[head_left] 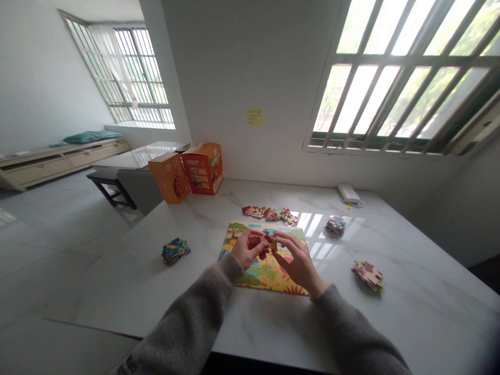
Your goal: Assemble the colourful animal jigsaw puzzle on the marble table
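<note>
My left hand (248,251) is closed, its thumb and fingers pinching a small puzzle piece (270,240) with red and yellow on it. From the other side my right hand (299,259) reaches the same piece, thumb below and fingertips above, at its edge. Both hands are over a colourful picture board (265,272) with trees, bushes and yellow ground, and they cover its middle. Just behind the board lies a row of loose puzzle pieces (270,213), overlapping each other.
A dark blue-green stack of pieces (175,251) sits at left. On the right are a bluish stack (335,225) and a pinkish stack (367,276). Two orange boxes (203,169) (170,178) stand at the back left. A white power strip (349,195) lies near the wall on the marble-patterned table (156,302).
</note>
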